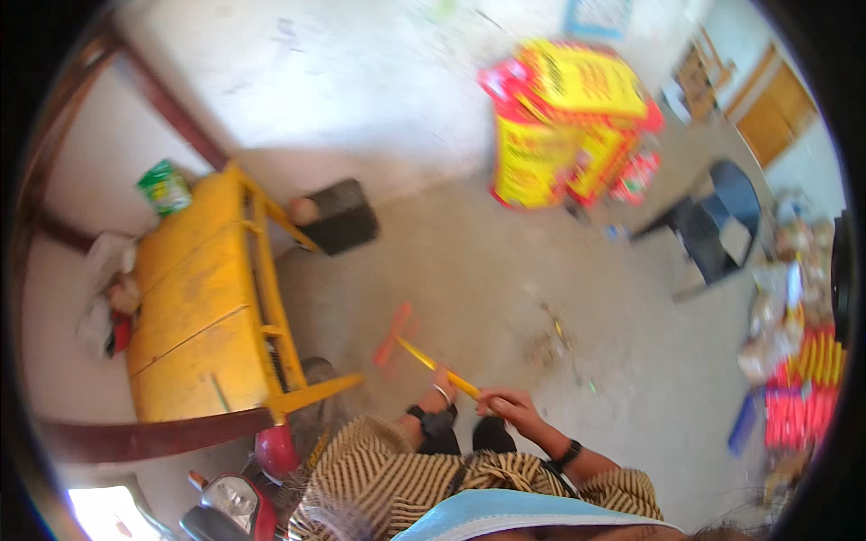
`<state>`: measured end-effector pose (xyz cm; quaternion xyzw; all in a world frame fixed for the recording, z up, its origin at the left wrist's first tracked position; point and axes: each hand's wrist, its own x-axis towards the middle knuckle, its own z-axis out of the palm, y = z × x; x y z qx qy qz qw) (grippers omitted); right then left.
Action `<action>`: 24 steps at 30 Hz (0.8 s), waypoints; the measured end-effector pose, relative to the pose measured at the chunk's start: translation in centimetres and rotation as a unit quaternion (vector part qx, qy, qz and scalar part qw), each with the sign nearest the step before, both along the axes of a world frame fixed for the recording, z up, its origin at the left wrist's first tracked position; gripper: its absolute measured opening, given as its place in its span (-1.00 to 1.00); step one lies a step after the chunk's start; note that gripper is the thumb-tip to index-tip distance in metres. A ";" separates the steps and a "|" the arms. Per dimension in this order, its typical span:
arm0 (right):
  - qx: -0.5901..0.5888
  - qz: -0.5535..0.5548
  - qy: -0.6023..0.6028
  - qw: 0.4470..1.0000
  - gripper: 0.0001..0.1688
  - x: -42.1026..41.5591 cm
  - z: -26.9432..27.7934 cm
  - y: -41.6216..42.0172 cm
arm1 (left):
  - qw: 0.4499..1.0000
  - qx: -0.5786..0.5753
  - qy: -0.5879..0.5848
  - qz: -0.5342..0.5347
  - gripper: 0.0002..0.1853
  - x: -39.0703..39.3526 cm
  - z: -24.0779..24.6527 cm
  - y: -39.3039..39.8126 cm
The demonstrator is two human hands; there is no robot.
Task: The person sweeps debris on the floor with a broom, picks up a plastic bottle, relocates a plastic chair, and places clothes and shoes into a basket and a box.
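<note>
Both of my hands grip the yellow handle of a broom point(423, 355) that slants from my body down to the left. My left hand point(443, 387) holds it lower down, nearer the head. My right hand point(507, 406) is closed around the upper part, to the right. At the far end is a blurred red broom head point(392, 335), close to the concrete floor. Small litter point(555, 338) lies on the floor right of the broom head.
A yellow wooden table point(196, 304) stands at left, with a dark bin point(342, 216) beyond it. Part of a red motorcycle point(247, 504) is at lower left. Red-and-yellow sacks point(568, 122) are stacked by the wall. A dark plastic chair point(717, 230) and packaged goods point(798, 392) are at right.
</note>
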<state>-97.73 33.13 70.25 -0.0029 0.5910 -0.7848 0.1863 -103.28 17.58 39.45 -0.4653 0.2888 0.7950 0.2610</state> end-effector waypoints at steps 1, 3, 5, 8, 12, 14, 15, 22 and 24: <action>0.021 -0.007 0.018 1.000 -0.67 0.9 -1.2 2.0 | 0.999 0.005 -0.025 -0.019 -0.74 0.2 2.0 3.6; 0.020 -0.035 0.005 0.999 -0.70 1.9 -2.6 2.6 | 0.999 0.004 -0.028 -0.037 -0.62 -0.3 1.7 3.9; 0.041 -0.096 -0.008 0.995 -0.68 3.1 -3.9 4.2 | 0.995 -0.014 -0.042 -0.089 -0.70 -0.3 1.3 6.8; 0.041 -0.189 -0.006 0.981 -0.66 5.9 -6.2 7.4 | 0.978 0.004 -0.059 -0.202 -0.78 0.4 -2.2 11.0; 0.033 -0.322 0.018 0.946 -0.61 9.5 -5.9 12.0 | 0.967 -0.013 -0.032 -0.252 -0.83 3.4 -8.7 18.1; 0.061 -0.388 -0.074 0.917 -0.63 13.4 -4.3 16.3 | 0.913 0.050 0.043 -0.402 -0.86 8.3 -7.4 24.1; 0.116 -0.436 -0.105 0.886 -0.56 15.1 -3.0 17.7 | 0.888 0.081 0.018 -0.453 -0.87 11.4 -4.4 28.3; 0.269 -0.439 -0.050 0.856 -0.67 17.1 3.2 21.2 | 0.866 0.212 -0.141 -0.431 -0.84 16.5 6.7 39.6; 0.306 -0.419 -0.019 0.854 -0.76 16.6 5.3 21.8 | 0.855 0.246 -0.125 -0.438 -0.83 16.4 8.8 40.1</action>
